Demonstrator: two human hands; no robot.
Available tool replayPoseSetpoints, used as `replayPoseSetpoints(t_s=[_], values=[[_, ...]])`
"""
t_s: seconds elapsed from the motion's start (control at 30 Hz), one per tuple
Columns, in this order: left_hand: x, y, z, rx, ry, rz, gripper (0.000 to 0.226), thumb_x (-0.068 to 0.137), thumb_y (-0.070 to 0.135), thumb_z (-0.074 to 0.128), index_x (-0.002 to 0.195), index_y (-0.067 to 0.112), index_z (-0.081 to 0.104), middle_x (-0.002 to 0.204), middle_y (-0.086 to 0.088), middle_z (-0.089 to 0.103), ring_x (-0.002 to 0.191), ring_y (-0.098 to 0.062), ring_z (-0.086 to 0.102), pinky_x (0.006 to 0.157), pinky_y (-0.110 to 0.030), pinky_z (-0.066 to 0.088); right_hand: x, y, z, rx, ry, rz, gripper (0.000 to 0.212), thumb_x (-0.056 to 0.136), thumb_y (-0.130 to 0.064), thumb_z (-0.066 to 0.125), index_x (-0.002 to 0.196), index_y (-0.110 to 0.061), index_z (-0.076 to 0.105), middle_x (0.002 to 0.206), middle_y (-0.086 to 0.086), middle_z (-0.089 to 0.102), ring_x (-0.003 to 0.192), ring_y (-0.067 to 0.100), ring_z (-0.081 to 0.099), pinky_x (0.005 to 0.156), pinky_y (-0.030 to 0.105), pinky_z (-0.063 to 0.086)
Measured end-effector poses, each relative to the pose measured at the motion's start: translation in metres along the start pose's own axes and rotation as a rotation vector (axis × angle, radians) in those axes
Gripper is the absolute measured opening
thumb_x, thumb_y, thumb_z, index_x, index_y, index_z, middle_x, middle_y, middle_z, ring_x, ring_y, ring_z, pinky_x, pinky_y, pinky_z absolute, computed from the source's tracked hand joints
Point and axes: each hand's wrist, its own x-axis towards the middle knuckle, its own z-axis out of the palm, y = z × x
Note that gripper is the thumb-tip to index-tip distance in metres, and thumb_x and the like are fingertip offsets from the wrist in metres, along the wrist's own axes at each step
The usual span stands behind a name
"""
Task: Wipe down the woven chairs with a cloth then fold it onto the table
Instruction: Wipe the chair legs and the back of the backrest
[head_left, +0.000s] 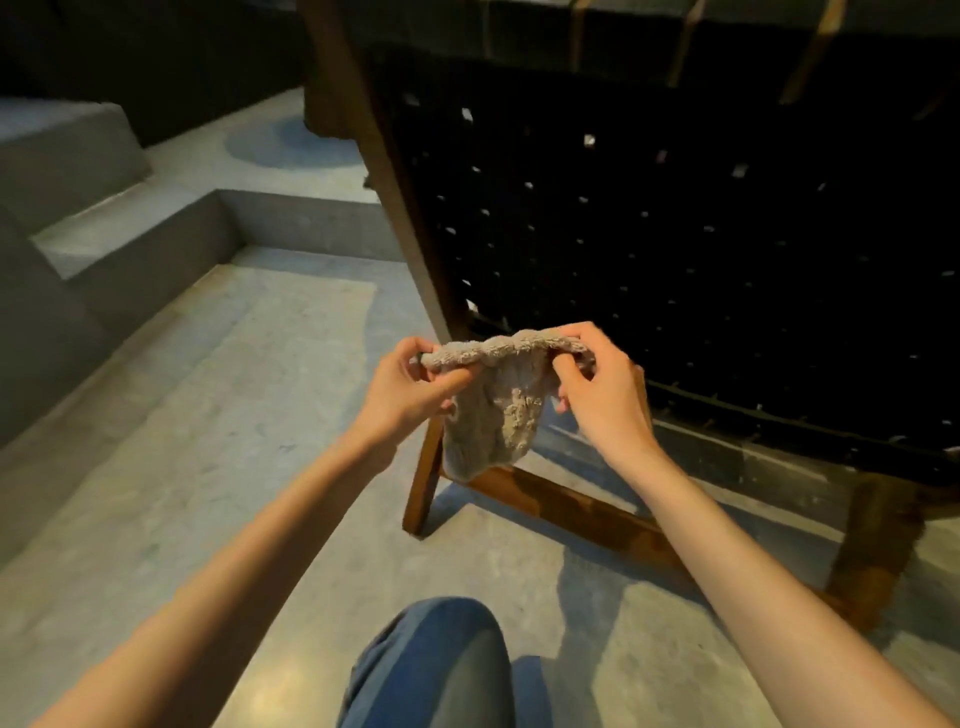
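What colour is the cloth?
Light beige-grey cloth, clearest in the head view.

I can read no words, numbers, labels or signs anywhere in my view. The cloth (496, 415) I hold shows only plain pile, and the chair (675, 249) only dark weave and a wood frame.

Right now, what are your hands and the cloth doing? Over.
Left hand and right hand both pinch the cloth by its top edge. Cloth hangs in front of the woven chair. Nothing in the way.
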Motion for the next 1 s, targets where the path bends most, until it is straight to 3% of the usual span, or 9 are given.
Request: replayPoseSetpoints(t_s=[0.07, 0.13, 0.27, 0.37, 0.5, 0.53, 0.67, 0.87, 1.0], values=[[0.006, 0.012, -0.034, -0.024, 0.046, 0.06, 0.018, 0.087, 0.015, 0.065, 0.094, 0.009, 0.05, 0.087, -0.011, 0.059, 0.061, -0.006, 0.059, 0.062, -0.021, 0.053, 0.009, -0.034, 0.014, 0.086, 0.019, 0.006, 0.02, 0.097, -0.017, 0.048, 0.101, -0.036, 0.055, 0.061, -0.004, 0.062, 0.052, 0.008, 0.061, 0.047, 0.025, 0.054], [0.012, 0.027, -0.061, -0.036, 0.093, 0.129, 0.013, 0.09, 0.014, 0.061, 0.096, 0.01, 0.051, 0.085, -0.008, 0.06, 0.058, -0.002, 0.06, 0.06, -0.019, 0.053, 0.016, -0.07, 0.024, 0.192, 0.028, -0.005, 0.026, 0.098, -0.013, 0.047, 0.095, -0.038, 0.054, 0.062, -0.003, 0.065, 0.053, 0.01, 0.064, 0.045, 0.025, 0.053], [0.023, 0.057, -0.1, -0.049, 0.189, 0.333, 0.012, 0.092, 0.014, 0.058, 0.091, 0.024, 0.052, 0.091, -0.007, 0.061, 0.079, -0.012, 0.061, 0.066, -0.02, 0.053, 0.025, -0.128, 0.032, 0.318, 0.076, -0.092, 0.019, 0.098, -0.009, 0.045, 0.099, -0.022, 0.058, 0.073, -0.002, 0.069, 0.065, 0.009, 0.069, 0.054, 0.017, 0.052], [0.03, 0.088, -0.115, -0.108, 0.257, 0.473, 0.014, 0.093, 0.017, 0.058, 0.091, 0.028, 0.05, 0.095, -0.002, 0.059, 0.086, -0.008, 0.058, 0.074, -0.021, 0.051, 0.03, -0.167, 0.03, 0.394, 0.124, -0.177, 0.018, 0.096, -0.007, 0.044, 0.098, -0.014, 0.06, 0.072, -0.006, 0.071, 0.068, 0.005, 0.07, 0.059, 0.015, 0.051], [0.044, 0.136, -0.118, -0.228, 0.26, 0.566, 0.013, 0.094, 0.02, 0.056, 0.106, 0.02, 0.049, 0.101, 0.007, 0.056, 0.095, -0.001, 0.058, 0.089, -0.029, 0.052, 0.041, -0.21, 0.023, 0.418, 0.169, -0.246, 0.019, 0.095, -0.02, 0.046, 0.101, -0.012, 0.062, 0.082, 0.007, 0.072, 0.082, 0.022, 0.071, 0.076, 0.043, 0.058], [0.047, 0.149, -0.117, -0.252, 0.25, 0.593, 0.018, 0.094, 0.021, 0.056, 0.11, 0.018, 0.048, 0.103, 0.007, 0.056, 0.096, 0.002, 0.057, 0.091, -0.031, 0.052, 0.045, -0.217, 0.021, 0.411, 0.199, -0.261, 0.019, 0.096, -0.021, 0.047, 0.101, -0.011, 0.063, 0.084, 0.007, 0.072, 0.083, 0.022, 0.071, 0.077, 0.044, 0.057], [0.061, 0.19, -0.104, -0.248, 0.174, 0.73, 0.027, 0.093, 0.021, 0.059, 0.118, 0.019, 0.05, 0.118, 0.004, 0.056, 0.108, -0.001, 0.054, 0.1, -0.026, 0.044, 0.055, -0.232, 0.014, 0.433, 0.32, -0.269, 0.017, 0.1, -0.021, 0.047, 0.096, -0.014, 0.062, 0.077, -0.003, 0.073, 0.074, 0.013, 0.072, 0.067, 0.026, 0.058], [0.093, 0.199, -0.095, 0.033, 0.19, 0.773, 0.03, 0.09, 0.016, 0.06, 0.119, 0.017, 0.058, 0.119, 0.004, 0.056, 0.115, -0.011, 0.05, 0.102, -0.031, 0.04, 0.061, -0.222, 0.015, 0.337, 0.396, -0.159, 0.022, 0.099, -0.027, 0.049, 0.09, -0.015, 0.065, 0.076, -0.002, 0.074, 0.076, 0.01, 0.072, 0.075, 0.037, 0.058], [0.101, 0.197, -0.094, 0.046, 0.185, 0.782, 0.021, 0.087, 0.011, 0.056, 0.107, 0.014, 0.061, 0.105, 0.004, 0.063, 0.103, -0.009, 0.056, 0.096, -0.032, 0.044, 0.066, -0.221, 0.019, 0.326, 0.404, -0.155, 0.022, 0.099, -0.025, 0.049, 0.089, -0.014, 0.065, 0.071, -0.009, 0.073, 0.072, 0.006, 0.071, 0.072, 0.031, 0.058]])
